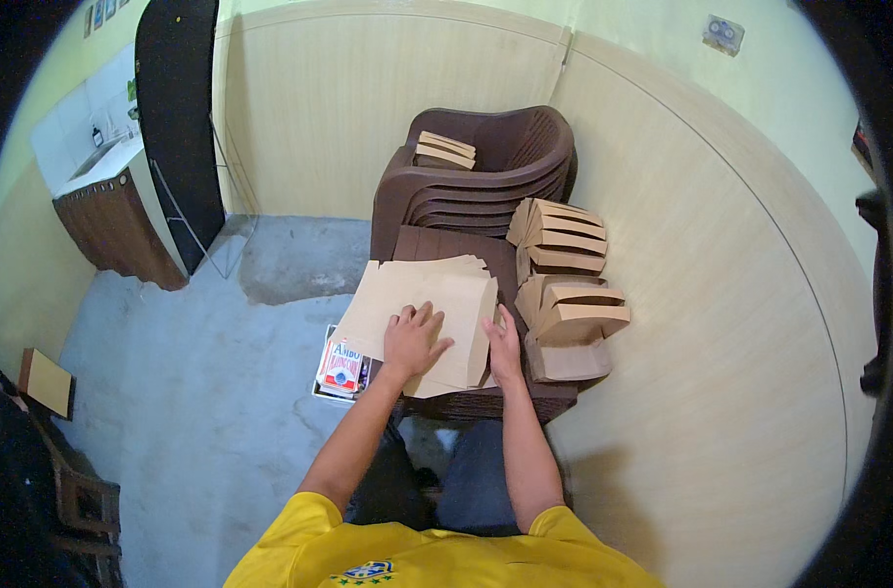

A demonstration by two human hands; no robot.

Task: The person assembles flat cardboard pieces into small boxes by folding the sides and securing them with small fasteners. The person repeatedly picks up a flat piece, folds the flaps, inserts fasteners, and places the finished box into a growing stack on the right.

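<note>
Flat brown cardboard sheets [392,294] lie in a loose stack on a dark brown plastic seat [436,243] in front of me. My left hand [417,338] rests palm down on the top sheet, fingers spread. At the sheet's right side, a long flap [481,338] is bent along a crease. My right hand [503,348] is upright against this flap, thumb and fingers apart and touching its outer edge. To the right of it, folded brown cardboard trays [574,318] are nested in a leaning group.
More nested cardboard trays [564,235] stand farther back on the right, and a few lie on the stacked brown chairs [476,191]. A white box [343,367] with a red-and-white pack sits at the stack's left. A panelled wall [691,265] closes the right side.
</note>
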